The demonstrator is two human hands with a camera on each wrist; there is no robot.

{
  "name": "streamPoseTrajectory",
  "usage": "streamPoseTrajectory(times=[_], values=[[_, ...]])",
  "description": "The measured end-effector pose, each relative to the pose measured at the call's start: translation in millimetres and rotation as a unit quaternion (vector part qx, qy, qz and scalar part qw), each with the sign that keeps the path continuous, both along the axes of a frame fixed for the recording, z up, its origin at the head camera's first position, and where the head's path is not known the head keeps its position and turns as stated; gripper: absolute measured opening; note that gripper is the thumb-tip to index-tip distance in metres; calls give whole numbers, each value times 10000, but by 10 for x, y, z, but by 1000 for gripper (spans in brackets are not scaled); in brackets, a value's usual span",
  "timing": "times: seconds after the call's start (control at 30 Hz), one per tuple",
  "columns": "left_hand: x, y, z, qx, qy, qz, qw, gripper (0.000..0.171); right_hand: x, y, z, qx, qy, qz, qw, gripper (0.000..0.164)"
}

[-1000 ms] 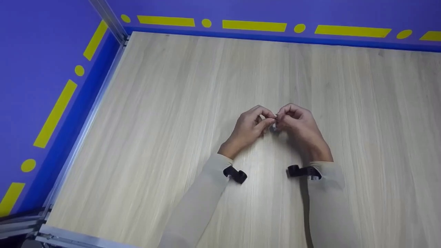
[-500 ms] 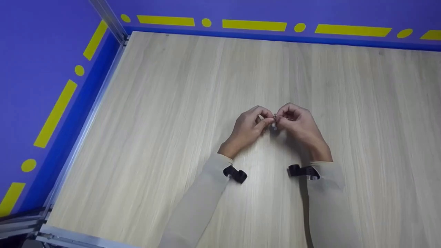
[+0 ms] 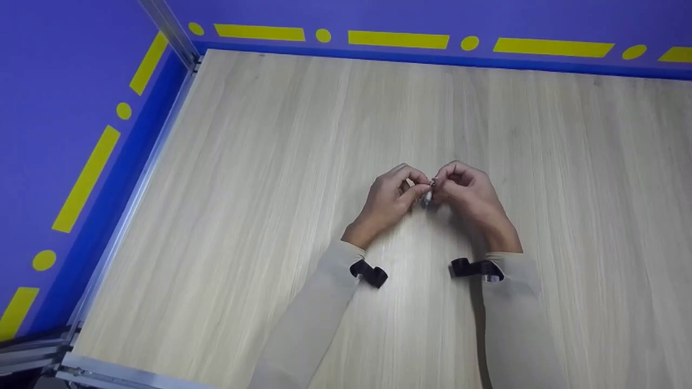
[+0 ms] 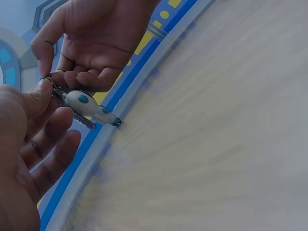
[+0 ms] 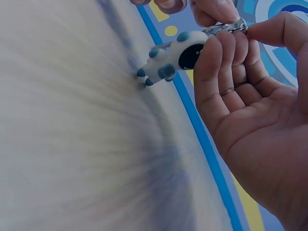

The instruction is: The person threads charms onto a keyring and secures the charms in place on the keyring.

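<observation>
Both hands meet over the table around a small astronaut keychain (image 5: 175, 55), white with blue-green patches and a dark visor. Its metal ring and chain (image 5: 231, 28) sit at the fingertips. The left hand (image 3: 386, 197) pinches the metal part between thumb and index finger, its other fingers loosely bent in the left wrist view. From the other side, the right hand (image 3: 470, 194) pinches the ring with thumb and index fingertip. The figure (image 4: 84, 103) dangles below, and a narrow metal piece (image 4: 84, 119), perhaps a key, hangs beside it. The fingertips partly hide the ring.
A light wood-grain table (image 3: 281, 178) lies under the hands. Blue walls with yellow marks (image 3: 397, 39) border its back and left sides, with a metal frame rail (image 3: 135, 194) on the left. Each sleeve carries a black wrist camera (image 3: 369, 273).
The hands stay almost in place, with slight shifts of the right fingers at the ring. The dangling figure has swung a little and shows more below the fingertips.
</observation>
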State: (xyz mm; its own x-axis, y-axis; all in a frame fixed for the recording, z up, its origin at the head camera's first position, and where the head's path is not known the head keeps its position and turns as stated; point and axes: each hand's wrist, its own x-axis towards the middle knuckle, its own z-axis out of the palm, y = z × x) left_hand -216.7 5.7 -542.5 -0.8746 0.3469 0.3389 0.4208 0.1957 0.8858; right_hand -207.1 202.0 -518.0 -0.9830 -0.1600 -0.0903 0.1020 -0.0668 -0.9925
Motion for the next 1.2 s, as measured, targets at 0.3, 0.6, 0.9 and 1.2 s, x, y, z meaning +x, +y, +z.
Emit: streamPoseTrajectory(times=[0.3, 0.6, 0.9, 1.2], values=[[13, -13, 9, -234, -179, 175, 9994, 13, 0, 7, 19, 1101, 580, 186, 9921, 12], [-3, -1, -2, 119, -37, -16, 9999, 12, -9, 0, -5, 81, 14, 128, 9999, 9], [2, 5, -2, 60, 38, 103, 9999, 12, 0, 2, -4, 183, 90, 93, 9997, 9], [2, -6, 9, -393, -36, 419, 9983, 13, 7, 8, 21, 1531, 772, 137, 9851, 6]])
